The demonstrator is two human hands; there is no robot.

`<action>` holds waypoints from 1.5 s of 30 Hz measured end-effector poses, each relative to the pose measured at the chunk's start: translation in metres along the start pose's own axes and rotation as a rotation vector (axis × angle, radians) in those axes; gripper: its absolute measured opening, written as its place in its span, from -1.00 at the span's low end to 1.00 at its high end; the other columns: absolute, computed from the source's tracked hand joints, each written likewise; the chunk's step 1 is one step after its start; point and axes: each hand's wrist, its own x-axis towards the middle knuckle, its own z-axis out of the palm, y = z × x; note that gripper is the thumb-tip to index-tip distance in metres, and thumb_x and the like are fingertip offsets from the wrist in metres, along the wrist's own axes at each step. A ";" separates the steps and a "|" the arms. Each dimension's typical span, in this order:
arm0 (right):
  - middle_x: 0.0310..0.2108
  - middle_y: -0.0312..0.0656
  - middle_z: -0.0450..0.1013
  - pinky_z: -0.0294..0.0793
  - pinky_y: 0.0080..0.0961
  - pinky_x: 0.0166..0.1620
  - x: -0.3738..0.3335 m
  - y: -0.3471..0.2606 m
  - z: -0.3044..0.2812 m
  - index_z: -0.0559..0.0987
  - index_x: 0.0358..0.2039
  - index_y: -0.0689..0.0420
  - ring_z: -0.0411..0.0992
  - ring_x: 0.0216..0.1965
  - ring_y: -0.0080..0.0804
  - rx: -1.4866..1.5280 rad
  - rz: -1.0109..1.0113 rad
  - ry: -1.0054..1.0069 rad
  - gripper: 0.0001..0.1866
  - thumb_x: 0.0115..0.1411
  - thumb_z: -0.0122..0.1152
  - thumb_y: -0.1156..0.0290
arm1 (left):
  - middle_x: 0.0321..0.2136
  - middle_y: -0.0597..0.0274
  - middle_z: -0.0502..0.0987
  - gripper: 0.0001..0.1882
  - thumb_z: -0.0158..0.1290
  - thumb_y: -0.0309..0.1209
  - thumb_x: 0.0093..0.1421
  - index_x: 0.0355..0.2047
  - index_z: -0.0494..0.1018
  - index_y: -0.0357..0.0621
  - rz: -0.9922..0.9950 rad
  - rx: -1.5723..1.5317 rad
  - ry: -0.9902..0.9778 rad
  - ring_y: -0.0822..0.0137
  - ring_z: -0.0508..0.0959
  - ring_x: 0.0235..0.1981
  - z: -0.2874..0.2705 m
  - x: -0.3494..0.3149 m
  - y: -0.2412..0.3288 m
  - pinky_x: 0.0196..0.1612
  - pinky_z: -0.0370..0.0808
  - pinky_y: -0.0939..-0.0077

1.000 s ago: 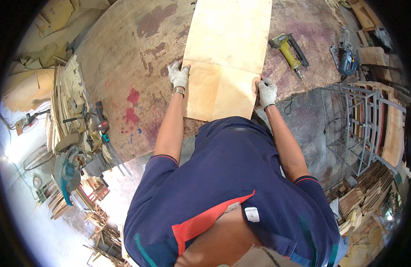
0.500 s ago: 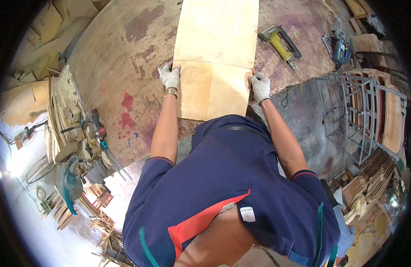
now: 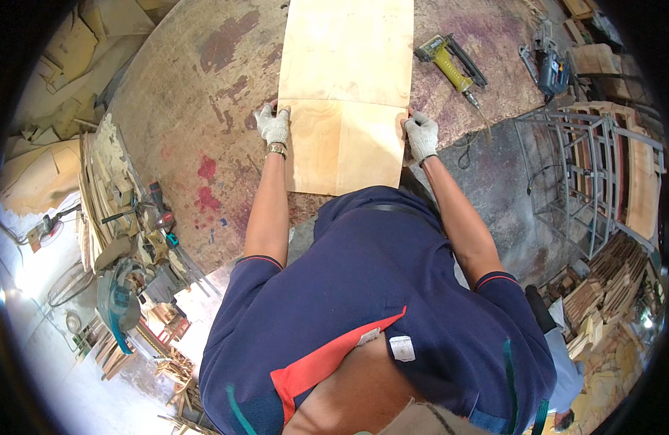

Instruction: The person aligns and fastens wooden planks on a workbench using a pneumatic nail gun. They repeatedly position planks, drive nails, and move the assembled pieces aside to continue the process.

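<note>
A pale plywood sheet lies in front of my body on the worktable, its near end by my waist. A cross seam separates it from a longer pale panel beyond. My left hand, in a whitish work glove, grips the left edge close to the seam. On the right edge, at about the same level, my right hand in a matching glove has its fingers closed round the wood. The fingertips of both hands are partly hidden at the edges. To the right of the panels lies a yellow-green nail gun.
The worn, stained worktable has a blue jigsaw at its right edge. A grey metal rack stands on the right. Wood strips are piled below it. Power tools and a teal-guarded saw are at the left.
The view has shifted slightly, so the panels and table tools sit a little further left in the picture. Both hands keep their hold on the sheet's edges.
</note>
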 end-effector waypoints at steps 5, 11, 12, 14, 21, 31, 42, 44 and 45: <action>-0.47 -0.37 0.52 0.34 -0.65 -0.46 0.004 0.009 0.007 0.60 0.09 0.27 0.34 -0.55 -0.66 0.071 0.036 0.067 -0.54 0.13 0.21 0.57 | -0.12 0.00 0.44 -0.53 0.40 -0.28 -0.06 -0.08 0.63 -0.04 0.021 0.089 -0.001 0.06 0.49 -0.04 -0.003 0.000 -0.002 0.07 0.46 0.25; -0.34 -0.30 0.59 0.37 -0.67 -0.42 0.005 0.011 0.005 0.60 0.07 0.29 0.38 -0.50 -0.66 0.140 0.100 0.048 -0.56 0.14 0.24 0.54 | -0.11 0.05 0.42 -0.58 0.39 -0.39 -0.05 -0.11 0.64 -0.09 -0.053 0.017 -0.008 0.13 0.54 -0.08 0.003 0.003 -0.001 -0.05 0.56 0.30; -0.34 -0.30 0.58 0.38 -0.67 -0.41 0.005 0.011 0.005 0.60 0.07 0.29 0.38 -0.50 -0.66 0.152 0.089 0.042 -0.56 0.14 0.24 0.54 | -0.11 0.06 0.42 -0.59 0.38 -0.41 -0.04 -0.12 0.65 -0.10 -0.053 -0.037 -0.002 0.15 0.55 -0.10 0.003 0.002 0.001 -0.10 0.58 0.32; -0.36 -0.32 0.57 0.37 -0.67 -0.41 0.004 0.010 0.004 0.61 0.07 0.29 0.37 -0.50 -0.67 0.113 0.069 0.036 -0.56 0.14 0.25 0.53 | -0.12 0.09 0.41 -0.62 0.36 -0.44 -0.02 -0.13 0.65 -0.11 -0.157 -0.136 -0.050 0.20 0.56 -0.15 0.001 0.000 0.003 -0.21 0.62 0.36; -0.43 -0.39 0.50 0.33 -0.66 -0.45 0.004 0.007 0.002 0.62 0.03 0.32 0.33 -0.53 -0.69 0.122 0.087 -0.005 -0.60 0.15 0.24 0.52 | -0.13 0.11 0.40 -0.65 0.34 -0.44 -0.01 -0.16 0.65 -0.11 -0.109 -0.091 -0.016 0.21 0.55 -0.17 0.000 0.000 0.006 -0.16 0.61 0.33; -0.37 -0.31 0.59 0.36 -0.64 -0.48 -0.004 -0.001 0.009 0.61 0.06 0.29 0.33 -0.57 -0.69 0.039 0.027 0.115 -0.57 0.14 0.18 0.55 | 0.15 -0.10 0.42 -0.42 0.16 -0.28 0.16 0.21 0.40 -0.06 0.499 0.507 -0.028 -0.04 0.40 0.20 0.040 -0.058 0.064 0.30 0.28 0.02; -0.41 -0.26 0.61 0.44 -0.54 -0.31 0.004 -0.015 -0.009 0.64 0.02 0.23 0.41 -0.46 -0.59 -0.322 -0.055 -0.038 -0.58 0.11 0.23 0.47 | 0.36 0.09 0.28 -0.48 0.06 -0.06 0.29 0.20 0.46 0.07 0.769 0.395 -0.337 -0.04 0.13 0.44 0.065 -0.091 0.084 0.44 -0.07 -0.12; -0.42 -0.07 0.56 0.51 -0.27 -0.20 0.023 -0.041 -0.027 0.67 -0.14 0.21 0.50 -0.38 -0.16 -0.757 -0.278 0.103 -0.67 0.05 0.30 0.43 | 0.35 0.10 0.29 -0.49 0.05 -0.04 0.29 0.20 0.46 0.08 0.780 0.393 -0.331 0.00 0.13 0.44 0.067 -0.091 0.081 0.44 -0.07 -0.14; -0.25 0.00 0.50 0.51 -0.24 -0.13 0.033 -0.054 -0.035 0.60 -0.13 0.22 0.49 -0.23 -0.03 -0.824 -0.514 0.201 -0.64 0.03 0.32 0.39 | 0.35 0.10 0.30 -0.49 0.05 -0.04 0.29 0.19 0.47 0.08 0.782 0.395 -0.330 0.01 0.14 0.44 0.067 -0.091 0.080 0.44 -0.07 -0.15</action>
